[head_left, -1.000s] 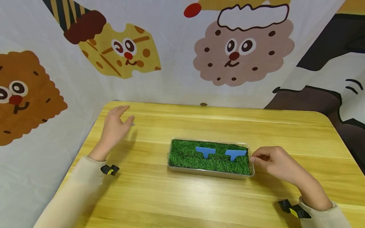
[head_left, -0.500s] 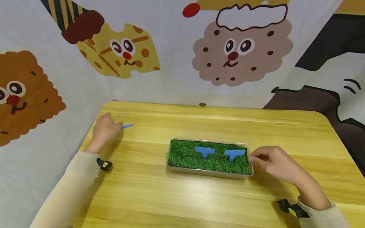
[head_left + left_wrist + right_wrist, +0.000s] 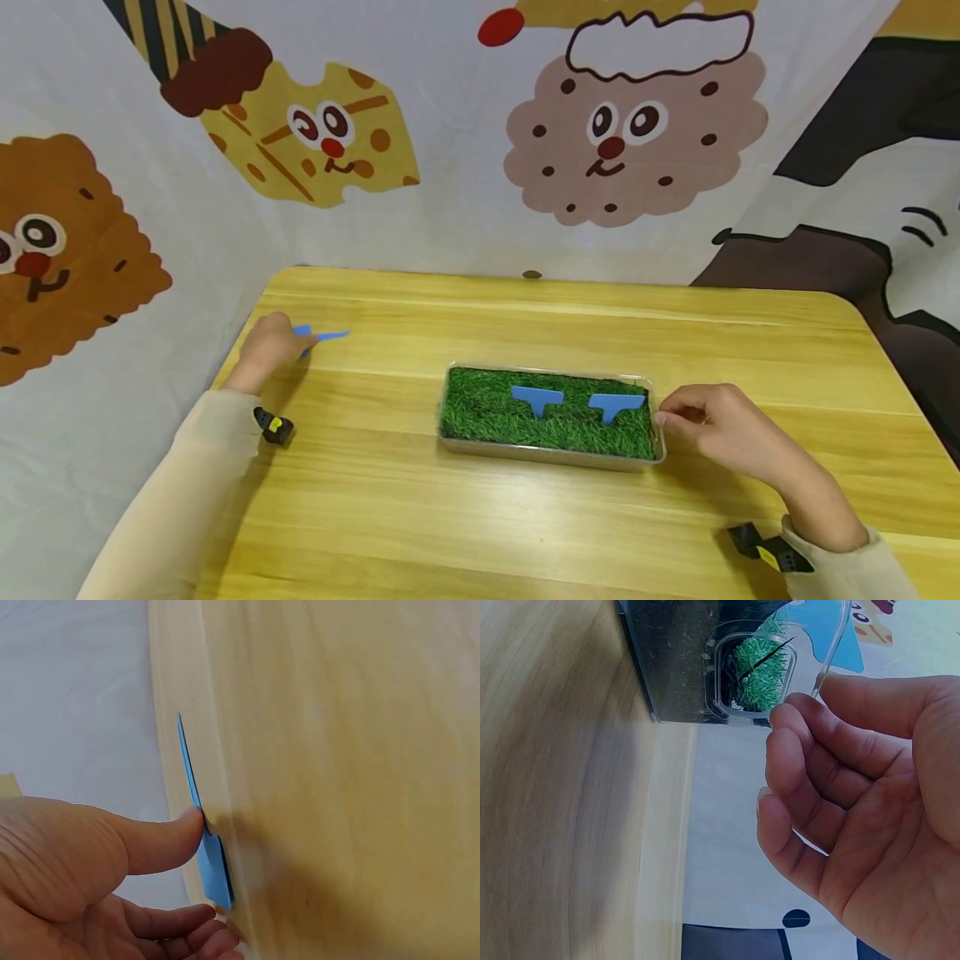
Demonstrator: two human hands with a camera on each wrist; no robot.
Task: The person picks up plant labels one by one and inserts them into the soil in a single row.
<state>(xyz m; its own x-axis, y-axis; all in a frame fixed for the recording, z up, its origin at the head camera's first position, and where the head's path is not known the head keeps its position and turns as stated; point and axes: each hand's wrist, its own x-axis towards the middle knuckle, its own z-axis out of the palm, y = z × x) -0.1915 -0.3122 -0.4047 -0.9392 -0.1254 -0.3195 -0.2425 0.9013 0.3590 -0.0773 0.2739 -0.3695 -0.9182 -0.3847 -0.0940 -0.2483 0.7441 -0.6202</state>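
Observation:
In the head view my left hand [image 3: 268, 346] is at the table's far left, pinching a blue T-shaped plant label [image 3: 330, 336]. The left wrist view has the thumb against the stem of this label [image 3: 214, 874], with the fingers on its other side. My right hand [image 3: 731, 429] holds the right end of a clear plastic box [image 3: 551, 456] between thumb and index finger at the rim. Artificial grass [image 3: 480, 408] fills the box. Two more blue T-shaped labels stand upright in it, a middle label [image 3: 537, 395] and a right label [image 3: 617, 402].
The box stands on a wooden table [image 3: 480, 533]. A cloth with cartoon biscuits [image 3: 465, 225] hangs behind the table and along its left side. Each wrist carries a black strap; the left strap [image 3: 273, 425] has a yellow mark.
My left hand has come down onto the blue label at the far left and taken hold of it, and the label has turned a little. The right hand stays on the box.

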